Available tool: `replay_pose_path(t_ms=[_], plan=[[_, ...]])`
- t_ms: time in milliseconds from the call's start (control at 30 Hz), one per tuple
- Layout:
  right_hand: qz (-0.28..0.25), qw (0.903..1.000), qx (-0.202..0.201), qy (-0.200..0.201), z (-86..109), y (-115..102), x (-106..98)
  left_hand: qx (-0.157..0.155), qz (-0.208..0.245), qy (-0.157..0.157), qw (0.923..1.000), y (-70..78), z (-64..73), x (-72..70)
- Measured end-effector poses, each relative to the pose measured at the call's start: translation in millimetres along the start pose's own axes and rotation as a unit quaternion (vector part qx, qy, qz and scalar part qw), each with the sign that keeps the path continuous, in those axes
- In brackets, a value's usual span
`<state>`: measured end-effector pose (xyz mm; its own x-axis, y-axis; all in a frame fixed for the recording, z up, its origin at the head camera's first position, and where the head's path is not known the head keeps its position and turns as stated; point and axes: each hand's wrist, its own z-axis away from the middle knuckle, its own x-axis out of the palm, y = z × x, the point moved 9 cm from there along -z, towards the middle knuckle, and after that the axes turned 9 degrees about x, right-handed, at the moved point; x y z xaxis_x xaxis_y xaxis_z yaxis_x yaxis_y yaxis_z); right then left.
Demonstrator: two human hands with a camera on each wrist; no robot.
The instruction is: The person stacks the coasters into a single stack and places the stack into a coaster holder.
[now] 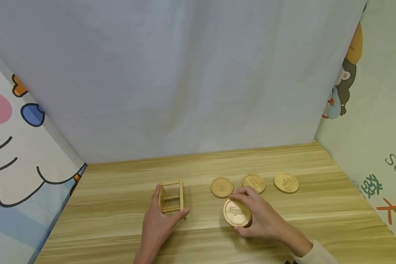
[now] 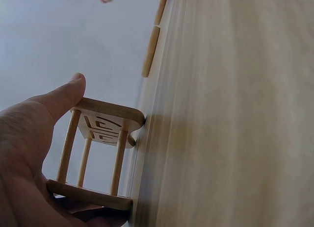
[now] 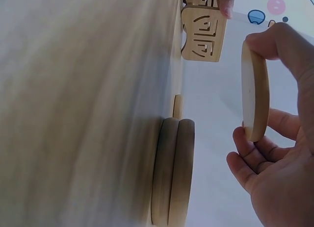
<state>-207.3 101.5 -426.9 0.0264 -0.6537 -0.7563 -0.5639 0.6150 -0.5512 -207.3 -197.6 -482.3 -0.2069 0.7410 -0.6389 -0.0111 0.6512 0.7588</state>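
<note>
A small wooden coaster rack with cut-out side panels and thin rods stands on the table. My left hand grips it across both panels, thumb against one panel in the left wrist view. My right hand holds a round wooden coaster by its edge, thumb on one side and fingers on the other. In the right wrist view this coaster is raised off the table, and two stacked coasters lie below it.
Beyond my right hand lie three round coasters in a row: a left one, a middle one partly near my fingers, and a right one. The wood-grain table meets a pale cloth behind and printed panels at both sides.
</note>
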Motion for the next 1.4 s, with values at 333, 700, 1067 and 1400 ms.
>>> replay_pose_path(t_ms=[333,700,1067,1400], plan=[[0.002,0.9998,0.021,-0.007,4.0,9.4,-3.9,0.003,-0.006,-0.002,1.0,0.1,0.7,-0.1],[0.015,0.9988,0.046,-0.011,6.1,18.7,-9.3,0.002,-0.001,-0.005,1.0,0.8,0.5,0.1],[0.029,0.9978,0.058,-0.01,5.7,29.0,-18.7,0.003,-0.004,-0.005,1.0,0.9,0.1,-1.1],[0.041,0.9972,0.062,-0.006,6.8,39.5,-24.2,0.001,-0.001,-0.008,1.0,0.6,1.1,-0.6]])
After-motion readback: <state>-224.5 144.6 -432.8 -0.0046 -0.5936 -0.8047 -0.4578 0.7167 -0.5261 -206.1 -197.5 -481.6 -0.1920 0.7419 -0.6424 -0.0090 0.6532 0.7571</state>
